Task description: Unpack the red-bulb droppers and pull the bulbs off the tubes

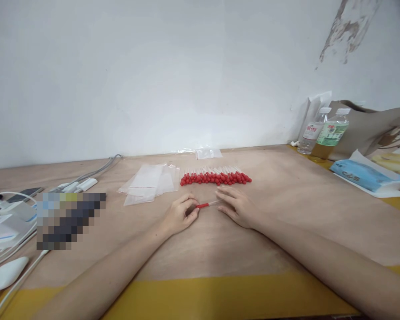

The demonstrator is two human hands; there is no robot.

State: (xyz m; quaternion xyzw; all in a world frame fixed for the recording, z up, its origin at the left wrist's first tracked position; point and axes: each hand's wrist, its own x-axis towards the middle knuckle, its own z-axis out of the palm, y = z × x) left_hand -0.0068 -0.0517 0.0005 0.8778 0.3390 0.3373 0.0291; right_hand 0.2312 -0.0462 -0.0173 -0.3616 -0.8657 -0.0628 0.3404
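Red-ended stick [203, 205] is showing near the middle of the brown-covered surface [286, 178]. Left hand [181, 214] is pinching its red end; right hand [239, 207] is holding fingers loosely apart about the pale end, contact unclear. Red-headed sticks [216, 178] are lying beyond, clear bags [149, 178] leftward. White wall [153, 66] is peeling upper right.

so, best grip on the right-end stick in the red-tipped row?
I'd pinch its red tip, coming from the near right. The stick slants so that this end points that way, with open table beside it; the tip looks thicker than the pale shaft, which is crowded by its neighbours.
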